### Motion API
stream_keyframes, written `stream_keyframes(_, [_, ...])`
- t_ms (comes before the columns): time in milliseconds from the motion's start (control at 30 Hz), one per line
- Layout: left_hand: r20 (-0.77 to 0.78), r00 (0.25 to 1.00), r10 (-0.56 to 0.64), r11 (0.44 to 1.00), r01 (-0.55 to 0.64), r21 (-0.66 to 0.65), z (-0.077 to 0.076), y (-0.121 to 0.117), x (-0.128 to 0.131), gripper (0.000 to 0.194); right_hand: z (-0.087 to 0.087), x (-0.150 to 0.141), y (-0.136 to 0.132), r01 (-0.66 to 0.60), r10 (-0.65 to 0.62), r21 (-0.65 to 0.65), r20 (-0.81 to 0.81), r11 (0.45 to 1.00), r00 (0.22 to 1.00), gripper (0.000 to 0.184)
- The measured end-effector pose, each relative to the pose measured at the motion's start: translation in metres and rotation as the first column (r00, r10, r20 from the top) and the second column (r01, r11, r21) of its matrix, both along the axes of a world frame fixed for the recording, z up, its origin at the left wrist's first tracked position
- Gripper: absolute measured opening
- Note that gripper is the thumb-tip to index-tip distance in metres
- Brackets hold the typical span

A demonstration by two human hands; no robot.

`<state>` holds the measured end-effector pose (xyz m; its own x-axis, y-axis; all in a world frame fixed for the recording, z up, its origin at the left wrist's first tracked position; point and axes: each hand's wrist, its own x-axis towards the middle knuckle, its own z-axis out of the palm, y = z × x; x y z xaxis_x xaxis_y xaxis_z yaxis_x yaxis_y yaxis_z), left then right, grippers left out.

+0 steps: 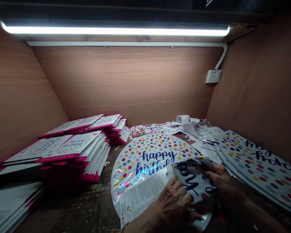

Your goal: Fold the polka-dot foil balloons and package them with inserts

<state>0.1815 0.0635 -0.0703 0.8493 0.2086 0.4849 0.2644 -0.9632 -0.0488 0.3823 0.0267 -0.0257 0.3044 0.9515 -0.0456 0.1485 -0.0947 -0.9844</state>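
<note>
A round flat foil balloon (157,147) printed with coloured dots and "happy birthday" lies in front of me. A folded piece of the same kind of printed foil balloon (188,179) is over its right part. My right hand (219,178) grips the folded balloon at its right side, thumb on top. My left hand (173,200) is closed at the folded balloon's left edge, fingers curled, their tips partly hidden. A printed leaflet (143,194) with dense small text lies on the flat balloon, beside and partly under my left hand.
Stacks of pink-edged printed envelopes (70,145) stand at the left. More flat balloons (264,168) are piled at the right. Paper strips and scraps (189,126) litter the back. Wooden walls (126,81) enclose the bench under a tube light (116,30); a socket (213,76) sits at back right.
</note>
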Motion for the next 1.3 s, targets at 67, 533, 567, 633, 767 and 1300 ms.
stream_keyframes(67, [-0.01,0.999,-0.039,0.999,0.039,0.015,0.003,-0.003,0.0,0.054,-0.002,-0.005,0.001,-0.122,0.12,-0.081,-0.027,0.989,0.992,0.02])
stream_keyframes(533, [-0.18,0.974,-0.141,0.989,0.132,-0.06,0.012,-0.006,-0.004,0.029,0.035,-0.018,0.006,-0.852,0.479,-0.135,0.865,0.506,0.147,0.036])
stream_keyframes(567, [-0.17,0.974,-0.153,0.988,0.147,-0.046,0.01,-0.006,-0.003,0.03,0.032,-0.021,0.005,-0.864,0.532,-0.183,0.839,0.469,0.112,0.038])
stream_keyframes(633, [-0.171,0.968,-0.186,0.983,0.183,-0.035,0.009,-0.005,0.0,0.03,0.02,-0.026,0.002,-0.853,0.57,-0.194,0.81,0.485,0.139,0.039])
stream_keyframes(767, [-0.233,0.933,-0.273,0.962,0.27,-0.045,0.017,-0.003,0.003,0.027,-0.011,-0.037,-0.002,-0.777,0.549,-0.119,0.772,0.618,0.319,0.052])
stream_keyframes(1300, [-0.349,0.862,0.367,0.888,-0.437,-0.145,0.029,0.014,-0.16,0.057,0.05,-0.065,-0.013,-0.919,0.686,-0.079,0.69,0.387,0.23,0.039])
